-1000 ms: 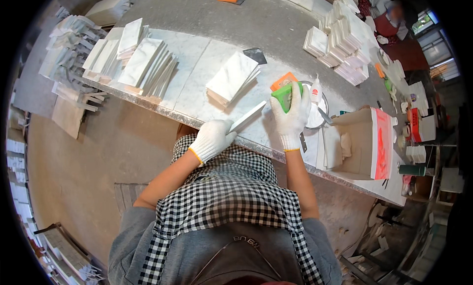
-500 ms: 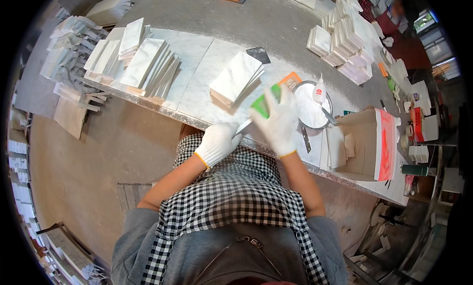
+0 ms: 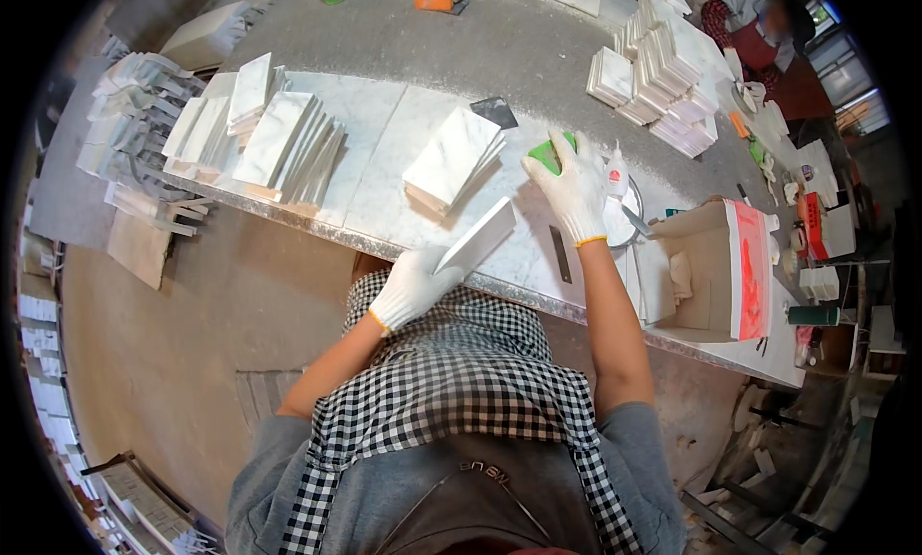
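Note:
Both my hands wear white knit gloves. My left hand (image 3: 415, 286) grips the lower end of a white tile (image 3: 480, 236), which stands tilted above the bench's front edge. Farther right, my right hand (image 3: 570, 192) is closed around a green block (image 3: 547, 157) over the bench, with thumb and fingers on its sides. A stack of white, grey-veined tiles (image 3: 451, 156) lies just beyond the left hand. Beside my right wrist is a flat dark blade (image 3: 560, 254). My right hand partly hides a round bowl (image 3: 645, 195) of white material, with a white squeeze bottle (image 3: 617, 175) on it.
Tile stacks stand at the left (image 3: 279, 142) and far right (image 3: 653, 70). An open cardboard box (image 3: 706, 253) sits right of my forearm. A dark flat piece (image 3: 495, 111) lies behind the near stack. Another person (image 3: 754, 36) is at the far right.
My right hand has moved away from the tile, rightward and farther back, with the green block. The tile in my left hand has turned to show its broad face. The orange piece is now hidden.

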